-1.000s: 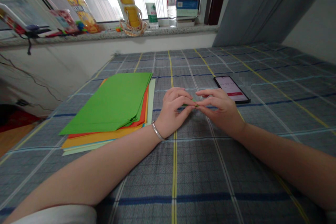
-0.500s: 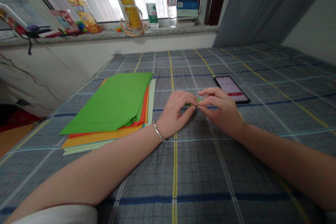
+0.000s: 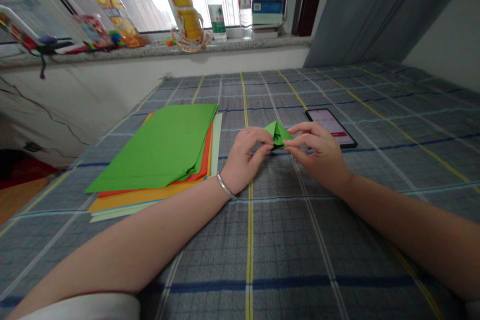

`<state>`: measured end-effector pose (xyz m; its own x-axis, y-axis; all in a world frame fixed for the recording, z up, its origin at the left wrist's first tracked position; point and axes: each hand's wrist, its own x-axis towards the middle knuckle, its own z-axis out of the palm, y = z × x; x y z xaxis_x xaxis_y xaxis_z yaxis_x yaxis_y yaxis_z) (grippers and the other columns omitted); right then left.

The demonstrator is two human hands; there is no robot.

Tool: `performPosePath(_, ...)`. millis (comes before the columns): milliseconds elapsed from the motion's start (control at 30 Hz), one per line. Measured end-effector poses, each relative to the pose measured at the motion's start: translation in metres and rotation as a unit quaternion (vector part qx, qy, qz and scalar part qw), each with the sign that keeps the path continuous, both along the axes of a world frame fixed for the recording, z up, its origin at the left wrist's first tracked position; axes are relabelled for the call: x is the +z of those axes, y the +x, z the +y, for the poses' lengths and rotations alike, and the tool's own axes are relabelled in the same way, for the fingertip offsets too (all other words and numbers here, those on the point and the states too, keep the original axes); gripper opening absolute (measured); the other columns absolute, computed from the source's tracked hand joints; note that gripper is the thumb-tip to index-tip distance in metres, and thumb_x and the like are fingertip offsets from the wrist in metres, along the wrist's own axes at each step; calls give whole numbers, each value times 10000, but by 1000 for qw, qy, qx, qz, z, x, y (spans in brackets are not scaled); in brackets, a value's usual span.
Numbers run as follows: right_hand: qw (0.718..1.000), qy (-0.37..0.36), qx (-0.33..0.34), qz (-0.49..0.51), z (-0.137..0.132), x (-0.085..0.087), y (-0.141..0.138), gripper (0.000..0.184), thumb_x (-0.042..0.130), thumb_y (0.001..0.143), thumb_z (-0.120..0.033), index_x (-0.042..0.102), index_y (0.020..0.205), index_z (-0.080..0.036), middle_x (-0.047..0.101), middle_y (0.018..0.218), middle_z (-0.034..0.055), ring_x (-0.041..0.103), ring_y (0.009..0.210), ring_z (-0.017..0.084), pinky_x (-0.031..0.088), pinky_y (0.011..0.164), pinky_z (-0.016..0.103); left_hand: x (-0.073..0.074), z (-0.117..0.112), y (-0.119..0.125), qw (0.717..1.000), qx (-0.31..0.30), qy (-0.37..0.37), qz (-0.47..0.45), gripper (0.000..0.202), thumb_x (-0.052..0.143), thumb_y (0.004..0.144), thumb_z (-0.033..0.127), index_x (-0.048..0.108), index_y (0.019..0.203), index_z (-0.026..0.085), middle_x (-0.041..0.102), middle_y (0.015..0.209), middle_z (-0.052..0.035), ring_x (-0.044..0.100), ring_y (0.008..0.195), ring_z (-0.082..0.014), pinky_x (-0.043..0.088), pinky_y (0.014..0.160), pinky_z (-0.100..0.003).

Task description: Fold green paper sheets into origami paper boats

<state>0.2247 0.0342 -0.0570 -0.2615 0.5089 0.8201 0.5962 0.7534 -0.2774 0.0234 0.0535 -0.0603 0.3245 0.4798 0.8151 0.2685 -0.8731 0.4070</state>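
Observation:
A small piece of folded green paper (image 3: 276, 133) stands between my hands, its peak pointing up and a dark fold opening toward me. My left hand (image 3: 249, 152) pinches its left corner between thumb and fingers; a silver bangle circles that wrist. On the opposite side, my right hand (image 3: 317, 152) grips the right corner with thumb and fingertips. To the left lies a stack of coloured paper (image 3: 153, 147), with green sheets on top and red, orange and pale green edges showing beneath.
A phone (image 3: 332, 127) with its screen lit lies just behind my right hand. The plaid cloth (image 3: 285, 240) covers the surface. Along the windowsill (image 3: 150, 50) stand an orange drink bottle (image 3: 114, 10), a yellow bottle (image 3: 189, 17), two clear bottles and boxes (image 3: 268, 6).
My hands have moved slightly apart. The folded green paper, mostly covered by my fingers before, now shows between them with its peak raised and a fold spread apart.

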Motion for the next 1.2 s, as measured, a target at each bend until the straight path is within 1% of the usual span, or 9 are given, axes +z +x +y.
performPosePath(200,1000,-7,-17,6,0,3,2,52,669,828,-204,666,845,-252,686,1041,57,638,983,216,531,830,416,-6,5,0,997,-21,-50,-56,35,546,932,212,567,906,205,618,972,-31,582,957,-149,481,905,-341)
performPosePath(400,997,-70,1,39,0,1,0,70,608,864,-182,619,898,-242,715,1098,42,655,1030,205,504,901,416,-8,4,3,976,-35,-164,-142,67,526,940,269,523,926,203,607,1029,-49,590,995,-144,507,854,-297)
performPosePath(567,990,-128,13,52,-2,-1,-2,140,548,879,-169,626,968,-243,723,1024,30,665,946,192,522,777,357,-11,7,4,953,-27,-253,-166,108,523,933,301,477,922,204,618,1072,-68,600,1008,-157,505,843,-306)
performPosePath(733,994,-110,18,21,1,-2,0,283,503,875,-114,612,1100,-246,703,1021,38,634,984,192,526,791,355,-13,12,3,937,-41,-311,-154,84,483,939,255,414,915,214,680,962,-45,645,880,-140,507,806,-312)
performPosePath(800,995,-91,30,1,3,-1,2,253,495,875,-100,625,1038,-244,700,1005,42,633,980,190,515,851,381,-14,13,1,943,-35,-298,-143,52,459,940,219,408,939,217,690,936,-39,654,838,-137,513,787,-314)
performPosePath(867,996,-79,40,-15,3,0,3,203,504,874,-101,630,950,-240,699,989,48,634,974,190,502,889,398,-12,14,-2,958,-19,-263,-110,63,431,943,189,425,1001,214,695,959,-47,663,882,-147,517,813,-327)
performPosePath(967,995,-90,32,-16,3,3,5,133,535,875,-139,620,909,-235,701,981,58,636,959,196,523,808,370,-7,12,-8,983,32,-181,1,182,392,939,139,493,1077,202,685,1026,-52,651,967,-158,508,864,-336)
performPosePath(1067,995,-100,13,-13,4,3,8,57,561,878,-192,604,866,-228,704,952,62,639,914,199,521,731,346,-1,9,-13,985,79,-106,110,245,377,917,92,560,1042,196,673,1076,-44,626,1018,-162,493,915,-340)
performPosePath(1200,995,-91,-8,-28,7,3,12,53,565,874,-210,606,842,-221,705,927,65,640,881,207,509,754,368,2,6,-14,980,94,-91,152,192,395,909,100,562,941,190,646,1164,-58,593,1098,-175,472,976,-361)
